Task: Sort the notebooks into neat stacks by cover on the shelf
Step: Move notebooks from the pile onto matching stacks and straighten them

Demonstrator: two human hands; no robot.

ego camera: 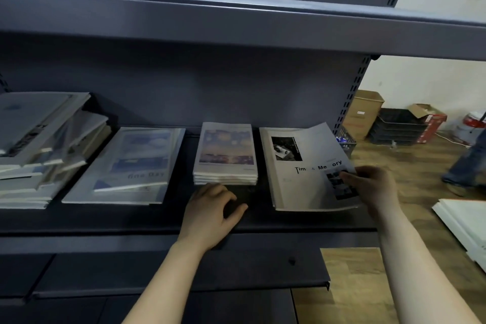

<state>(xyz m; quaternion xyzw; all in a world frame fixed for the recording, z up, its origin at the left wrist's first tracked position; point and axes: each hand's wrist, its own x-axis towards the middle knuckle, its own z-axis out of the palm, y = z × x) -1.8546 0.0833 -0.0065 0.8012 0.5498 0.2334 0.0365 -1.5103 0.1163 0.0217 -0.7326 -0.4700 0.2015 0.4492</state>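
On the dark shelf (157, 218) lie several groups of notebooks. A messy heap (39, 150) sits at the far left. Beside it is a flat "Fine Day" stack (126, 166) with blue covers. A small neat stack with sunset covers (225, 152) stands in the middle. At the right, a white "Time & Memory" notebook (297, 179) lies on its stack, tilted, and my right hand (373, 187) holds its right edge with thumb on the cover. My left hand (210, 213) rests on the shelf just in front of the sunset stack, fingers loosely curled, holding nothing.
An upper shelf board (236, 23) overhangs closely. A lower shelf (171, 271) juts out below my arms. To the right on the wooden floor are cardboard boxes (364, 113), black trays (399, 126), white boards (465, 223), and a person's leg (465, 163).
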